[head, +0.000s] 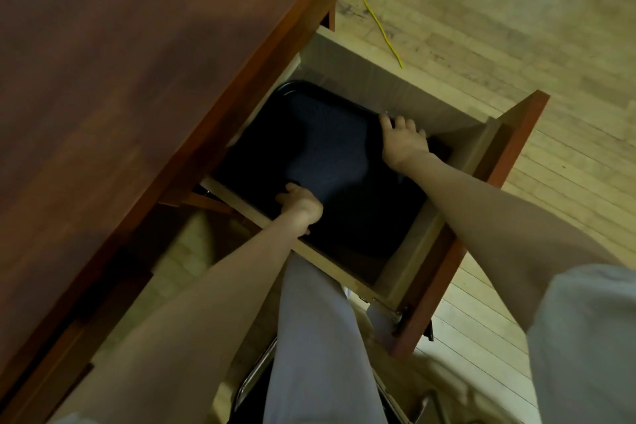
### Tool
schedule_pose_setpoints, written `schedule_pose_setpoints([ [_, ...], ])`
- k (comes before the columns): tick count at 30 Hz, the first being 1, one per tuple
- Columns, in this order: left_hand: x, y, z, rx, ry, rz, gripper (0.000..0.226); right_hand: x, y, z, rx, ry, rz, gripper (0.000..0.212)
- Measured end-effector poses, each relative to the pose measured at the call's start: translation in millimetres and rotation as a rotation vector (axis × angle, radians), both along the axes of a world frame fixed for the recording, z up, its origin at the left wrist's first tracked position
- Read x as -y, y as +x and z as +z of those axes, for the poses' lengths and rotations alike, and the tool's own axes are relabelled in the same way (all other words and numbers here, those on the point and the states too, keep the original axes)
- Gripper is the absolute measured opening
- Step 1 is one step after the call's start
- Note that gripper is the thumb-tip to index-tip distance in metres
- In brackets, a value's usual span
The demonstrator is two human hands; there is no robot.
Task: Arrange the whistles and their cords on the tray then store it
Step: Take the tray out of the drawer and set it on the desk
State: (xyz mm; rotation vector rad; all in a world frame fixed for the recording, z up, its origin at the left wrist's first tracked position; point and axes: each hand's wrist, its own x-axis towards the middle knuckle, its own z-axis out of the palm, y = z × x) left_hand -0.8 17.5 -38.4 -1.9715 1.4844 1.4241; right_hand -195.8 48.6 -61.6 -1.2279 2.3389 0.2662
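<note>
A pale plank floor fills the picture from 12 to 4 o'clock, with a thin yellow cord trailing across it near 1 o'clock. A reddish-brown desk takes up the whole 9 to 12 o'clock side, its top bare where it shows. From under its edge a drawer stands pulled out toward 4 o'clock, with light wooden walls and a red-brown front panel.

The black tray lies flat inside the drawer and covers most of its bottom, its 10 o'clock end tucked under the desk edge. The tray's surface is dim (too dark to tell what, if anything, rests on it).

Both hands are on the tray. The left hand grips the rim at the tray's 7 o'clock side, fingers curled over it just beside the drawer wall. The right hand holds the opposite rim at 2 o'clock, its fingers spread along the edge and touching the far drawer wall.

At 6 o'clock a grey trouser leg shows below the drawer, and a grey sleeve sits at 4 o'clock.
</note>
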Motion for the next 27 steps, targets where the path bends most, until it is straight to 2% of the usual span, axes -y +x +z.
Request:
schedule_pose_setpoints([
  [4, -10.3, -13.1, 6.2, 0.103, -0.003, 0.005, 0.087, 2.9, -1.7, -5.2, -0.039, -0.033, -0.003, 0.07],
  [9, -17.3, -23.0, 2.1, 0.127, -0.045, 0.123, 0.083, 3.5, -1.4, -6.8, -0.033, -0.033, 0.012, 0.077],
  [12, -19.6, -21.4, 0.3, 0.069, -0.126, 0.239, 0.072, 6.6, 1.0, -0.1, -0.001, -0.002, -0.061, 0.076],
  [14, -18.2, -20.0, 1.5, 0.014, -0.11, 0.449, 0.065, 8.6, 2.9, 5.2, 0.005, 0.007, -0.115, 0.072],
  [16, -13.7, -14.8, 1.5, -0.022, -0.101, 0.477, 0.067, 9.8, 2.9, 12.2, 0.016, -0.043, -0.155, 0.066],
  [17, -12.1, -10.2, 2.8, -0.052, -0.085, 0.397, 0.069, 10.6, 2.1, 16.3, 0.022, -0.083, -0.166, 0.064],
  [20, -4.7, -3.8, 11.5, -0.154, -0.01, 0.413, 0.063, 13.9, -0.7, 32.0, -0.003, -0.154, -0.151, 0.063],
  [24, 5.7, 2.2, 25.2, -0.101, -0.075, 0.245, 0.049, 17.5, 1.0, 55.1, -0.013, -0.143, -0.145, 0.059],
  [27, 3.8, 10.1, 45.9, -0.136, -0.139, 0.267, 0.039, 13.8, 6.2, 74.9, -0.051, -0.124, -0.111, 0.05],
])
